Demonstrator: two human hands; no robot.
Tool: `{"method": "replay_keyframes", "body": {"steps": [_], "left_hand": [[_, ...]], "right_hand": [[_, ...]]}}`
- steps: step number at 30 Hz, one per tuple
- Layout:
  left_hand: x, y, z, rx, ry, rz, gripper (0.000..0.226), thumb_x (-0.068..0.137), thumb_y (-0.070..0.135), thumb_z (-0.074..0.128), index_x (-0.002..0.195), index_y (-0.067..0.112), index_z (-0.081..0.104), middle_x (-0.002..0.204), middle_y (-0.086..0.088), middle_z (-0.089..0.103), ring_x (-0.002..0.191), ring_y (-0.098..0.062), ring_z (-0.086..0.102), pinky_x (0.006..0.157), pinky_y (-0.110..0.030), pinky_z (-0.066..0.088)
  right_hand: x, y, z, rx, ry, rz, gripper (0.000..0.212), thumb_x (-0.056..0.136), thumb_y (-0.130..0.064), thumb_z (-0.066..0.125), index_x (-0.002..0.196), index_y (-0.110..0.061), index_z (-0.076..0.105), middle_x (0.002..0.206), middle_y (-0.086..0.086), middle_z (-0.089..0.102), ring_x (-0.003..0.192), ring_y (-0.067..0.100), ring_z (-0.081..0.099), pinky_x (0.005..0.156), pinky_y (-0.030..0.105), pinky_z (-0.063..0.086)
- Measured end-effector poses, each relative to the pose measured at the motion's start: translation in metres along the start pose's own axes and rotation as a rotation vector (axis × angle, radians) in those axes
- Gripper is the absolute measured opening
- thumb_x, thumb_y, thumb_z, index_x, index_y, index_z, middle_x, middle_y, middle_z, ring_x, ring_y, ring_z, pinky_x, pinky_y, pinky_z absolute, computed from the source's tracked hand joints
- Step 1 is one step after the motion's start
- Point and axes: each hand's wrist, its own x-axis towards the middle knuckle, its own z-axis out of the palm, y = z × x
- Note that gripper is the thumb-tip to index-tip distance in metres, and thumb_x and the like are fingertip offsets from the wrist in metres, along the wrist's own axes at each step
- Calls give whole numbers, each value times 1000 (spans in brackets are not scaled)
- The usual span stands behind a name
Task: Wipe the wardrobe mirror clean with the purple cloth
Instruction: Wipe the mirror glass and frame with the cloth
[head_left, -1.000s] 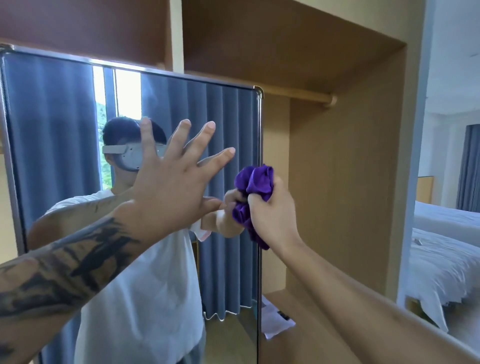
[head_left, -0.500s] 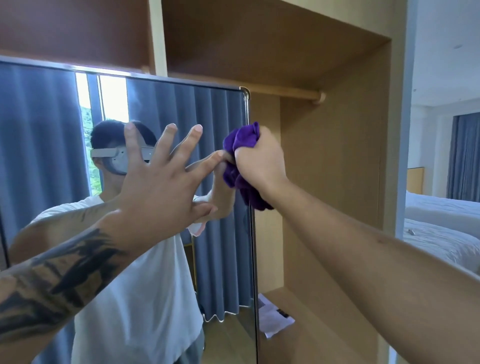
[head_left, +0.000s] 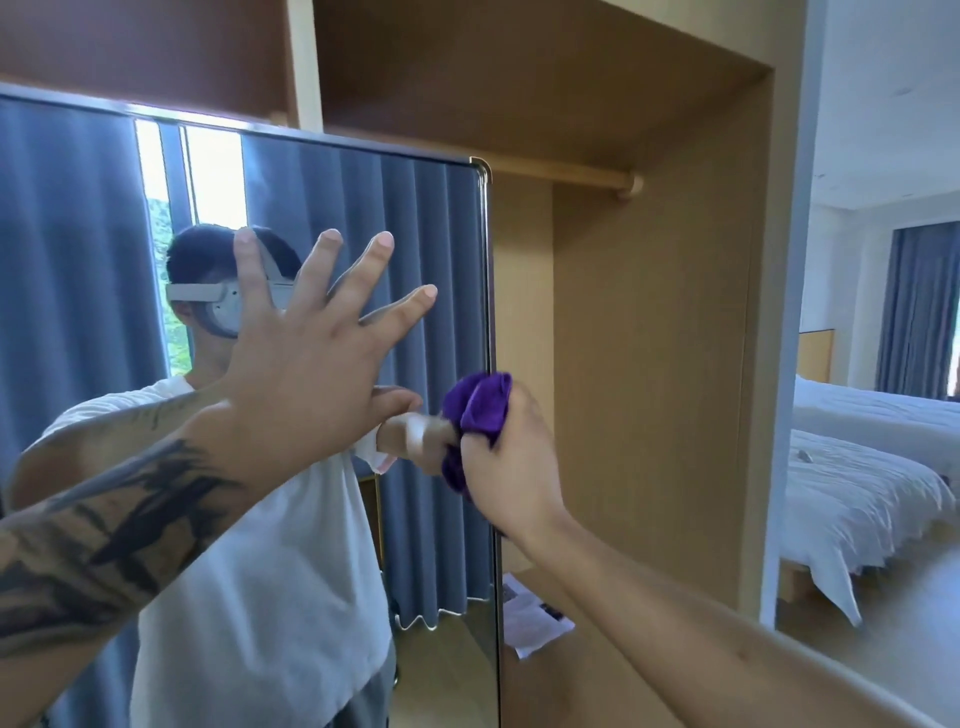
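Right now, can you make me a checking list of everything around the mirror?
Surface: wardrobe mirror, silver-framed, reflecting the person, blue curtains and a window.
Job's things: purple cloth, bunched, at the mirror's right edge.
Clutter: papers on the wardrobe floor.
Grips: right hand holds the cloth; left hand open, fingers spread, at the glass.
Cables: nothing seen.
Surroundings: open wooden wardrobe with hanging rail; bed with white bedding at right.
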Motion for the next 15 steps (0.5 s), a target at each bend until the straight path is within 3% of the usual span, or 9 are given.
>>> {"method": "replay_keyframes", "body": {"steps": [4,8,12,15], "left_hand": [[1,1,-2,-8,-4,-2,95,80,88,37,163,43,18,174,-10,6,156,-43,11,114,-80,11],[1,1,-2,-10,-3,-4,96,80,89,38,163,44,17,174,-10,6,156,-41,11,113,-80,11],[1,2,-1,12,-20,-14,96,81,91,29,163,46,5,174,-8,-5,158,-40,4,113,-79,12],[1,1,-3,-19,-18,-13,95,82,90,34,162,48,8,174,-7,-4,158,-39,5,113,-79,11]], "right_hand": [[-44,26,-2,12,-97,98,31,77,-11,45,97,-32,55,101,-9,64,88,13,66,72,41,61],[-36,18,-4,79,-126,190,31,73,-20,43,97,-32,60,92,0,71,78,25,71,60,49,61],[-7,-24,-20,146,-109,205,30,75,-11,45,89,-31,62,85,9,74,58,31,69,43,36,52],[35,-58,-30,59,-64,119,36,69,-19,44,99,-28,63,86,2,75,69,29,73,59,43,62]]}}
